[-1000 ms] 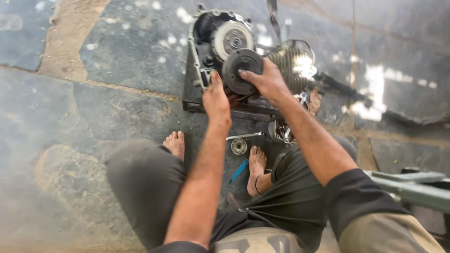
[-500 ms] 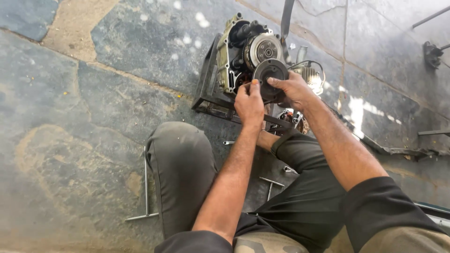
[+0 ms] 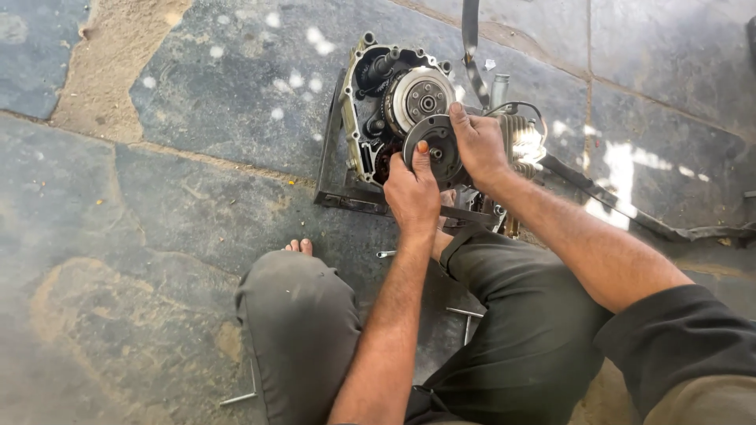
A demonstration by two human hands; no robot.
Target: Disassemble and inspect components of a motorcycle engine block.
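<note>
Head view: a dark round metal disc (image 3: 438,148), w/ holes round its face and a small hub at centre, sat right in front of the open engine (image 3: 394,110), just below the shiny clutch drum (image 3: 424,97). The left hand (image 3: 412,193) gripped the disc's lower left edge, thumb pressed up on its face. The right hand (image 3: 479,145) clasped its right rim, fingers curled over the top. Both hands were closed on the disc, no slack.

Vs half a sec before: the disc had stayed in both hands at the same spot by the drum; the view had come in a bit closer and more square-on, so the drum's bolt ring showed clearer.

The engine's open case held the drum plus darker gears at its left side. The engine stood on a dark metal frame (image 3: 339,197) on the stone floor (image 3: 157,197).

Bare toes (image 3: 298,247) peeked past the left knee. A small wrench (image 3: 386,253) lay on the floor near the left wrist, and thin metal rods (image 3: 236,398) lay by the knee, bottom of frame.
</note>
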